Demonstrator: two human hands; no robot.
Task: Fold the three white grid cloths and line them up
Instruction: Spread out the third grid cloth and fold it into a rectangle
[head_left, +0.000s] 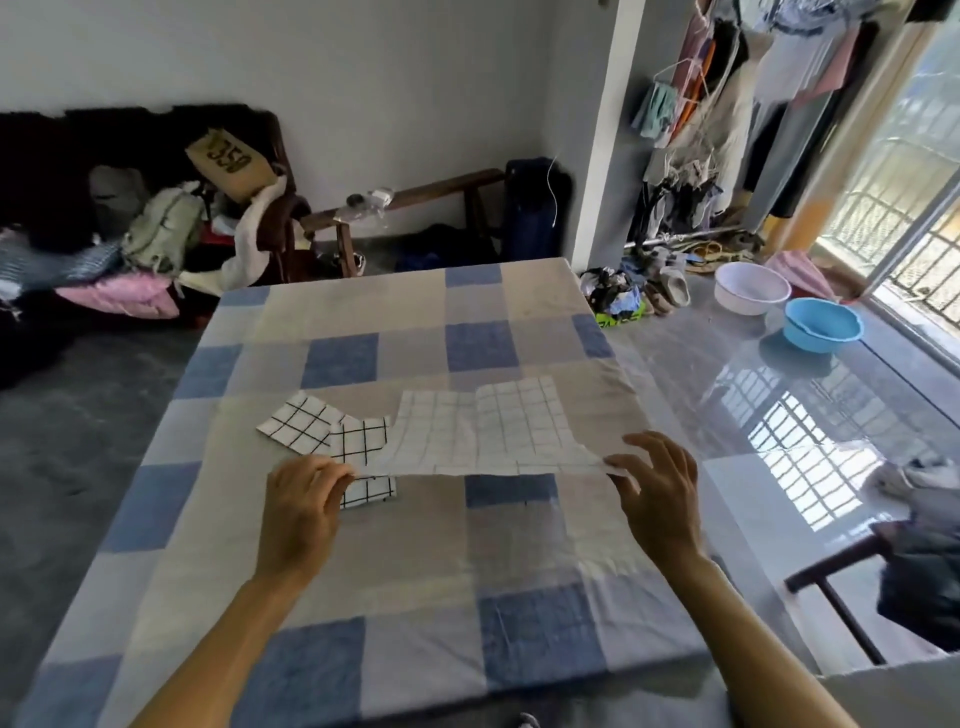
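Pinched at its two near corners, the open cloth (467, 436) is held taut between the left hand (304, 501) and the right hand (660, 488), each corner gripped between thumb and fingertips. Both forearms are reached forward over the near edge of the table (395, 571), which is covered by a blue and beige check sheet. A broad stretch of bare sheet is seen between that near edge and the hands, and more beyond the cloths up to the far edge. The right hand is placed near the table's right edge, past which glossy floor (727, 374) is seen.

The open cloth's long axis is run left to right. Its near edge is raised off the sheet and its far part is sloped away toward the far edge; whether that far part is laid on the sheet is hard to tell.

The left hand's fingers are curled around its corner, back turned up. The right hand's other fingers are spread and lifted above the pinch.

The second folded cloth (361, 441) is overlapped by the open cloth and partly hidden by the left hand. The first folded cloth (298, 427) is set flat just left of it, touching it. Farther off on the floor, a white basin (750, 270) and a blue basin (823, 340) are seen side by side.
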